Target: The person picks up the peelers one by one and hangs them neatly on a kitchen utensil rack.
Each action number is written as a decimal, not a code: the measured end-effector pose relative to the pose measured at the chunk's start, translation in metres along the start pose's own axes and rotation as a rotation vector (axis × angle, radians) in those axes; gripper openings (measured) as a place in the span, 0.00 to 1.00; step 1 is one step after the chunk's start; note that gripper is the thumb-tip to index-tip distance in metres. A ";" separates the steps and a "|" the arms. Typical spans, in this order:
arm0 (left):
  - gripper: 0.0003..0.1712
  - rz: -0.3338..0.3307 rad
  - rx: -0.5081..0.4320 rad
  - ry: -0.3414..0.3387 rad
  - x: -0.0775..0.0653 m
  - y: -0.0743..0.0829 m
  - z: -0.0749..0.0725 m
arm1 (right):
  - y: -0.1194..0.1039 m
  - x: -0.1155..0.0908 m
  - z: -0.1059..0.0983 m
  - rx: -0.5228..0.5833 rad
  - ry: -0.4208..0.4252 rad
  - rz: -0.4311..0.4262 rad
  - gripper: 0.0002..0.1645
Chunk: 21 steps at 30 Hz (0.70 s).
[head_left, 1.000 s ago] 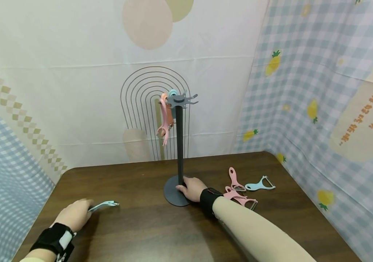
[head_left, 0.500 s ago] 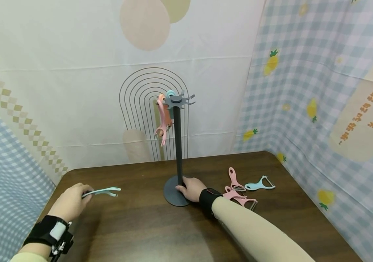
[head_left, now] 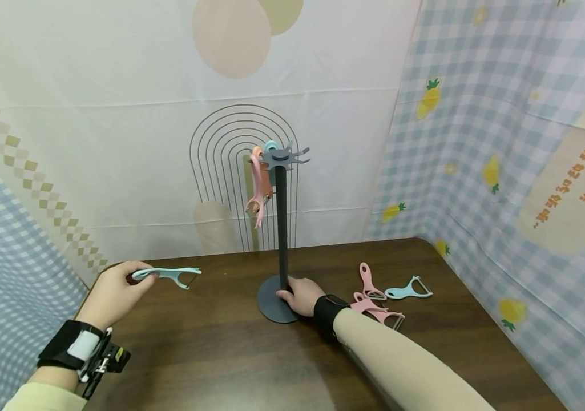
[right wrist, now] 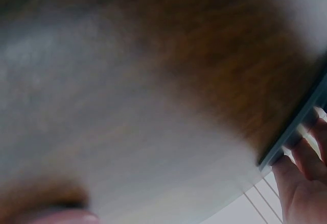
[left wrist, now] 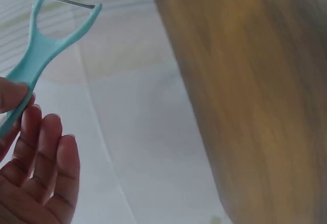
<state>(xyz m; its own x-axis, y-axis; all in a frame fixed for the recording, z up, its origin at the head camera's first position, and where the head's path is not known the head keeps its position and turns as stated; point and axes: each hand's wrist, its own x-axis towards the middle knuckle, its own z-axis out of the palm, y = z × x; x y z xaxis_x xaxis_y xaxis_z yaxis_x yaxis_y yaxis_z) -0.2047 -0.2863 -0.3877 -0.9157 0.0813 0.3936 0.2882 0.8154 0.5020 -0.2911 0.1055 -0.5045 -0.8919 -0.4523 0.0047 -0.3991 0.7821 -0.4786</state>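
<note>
My left hand (head_left: 116, 291) pinches the handle of a light-blue Y-shaped peeler (head_left: 171, 274) between thumb and fingers, raised above the left part of the table. In the left wrist view, the peeler (left wrist: 43, 50) points its metal blade up and away, and the other fingers are spread loosely below the handle. My right hand (head_left: 303, 297) holds the foot of a dark grey hook stand (head_left: 282, 222), thumb over the round base beside the pole. The right wrist view shows fingers (right wrist: 301, 168) at the dark edge of the base. Pink, orange and blue peelers (head_left: 257, 188) hang from the stand's left hooks.
Several pink peelers (head_left: 369, 282) lie on the brown table (head_left: 210, 354) to the right, partly behind my right wrist. Beside them lies another light-blue peeler (head_left: 406, 289). A printed cloth (head_left: 133, 165) covers the wall behind, with checked cloth on both sides.
My left hand has lifted the light-blue peeler up from low over the table and turned it so its Y-shaped head shows. The right hand stays at the stand's base.
</note>
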 end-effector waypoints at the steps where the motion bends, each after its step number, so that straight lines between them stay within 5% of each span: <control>1: 0.07 0.002 -0.021 0.005 0.001 0.004 0.000 | 0.000 0.000 0.000 0.002 0.000 0.001 0.25; 12: 0.12 0.035 -0.203 -0.042 0.013 0.054 -0.001 | -0.002 0.000 -0.001 0.015 -0.017 0.014 0.25; 21: 0.11 0.086 -0.309 0.072 0.028 0.094 0.001 | 0.001 0.001 0.001 0.015 -0.010 0.005 0.23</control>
<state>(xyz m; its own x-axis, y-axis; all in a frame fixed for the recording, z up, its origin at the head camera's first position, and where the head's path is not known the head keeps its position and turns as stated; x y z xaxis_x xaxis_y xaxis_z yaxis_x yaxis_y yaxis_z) -0.2038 -0.2065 -0.3299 -0.8653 0.0926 0.4926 0.4450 0.5940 0.6702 -0.2926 0.1055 -0.5064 -0.8918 -0.4524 -0.0065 -0.3910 0.7778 -0.4921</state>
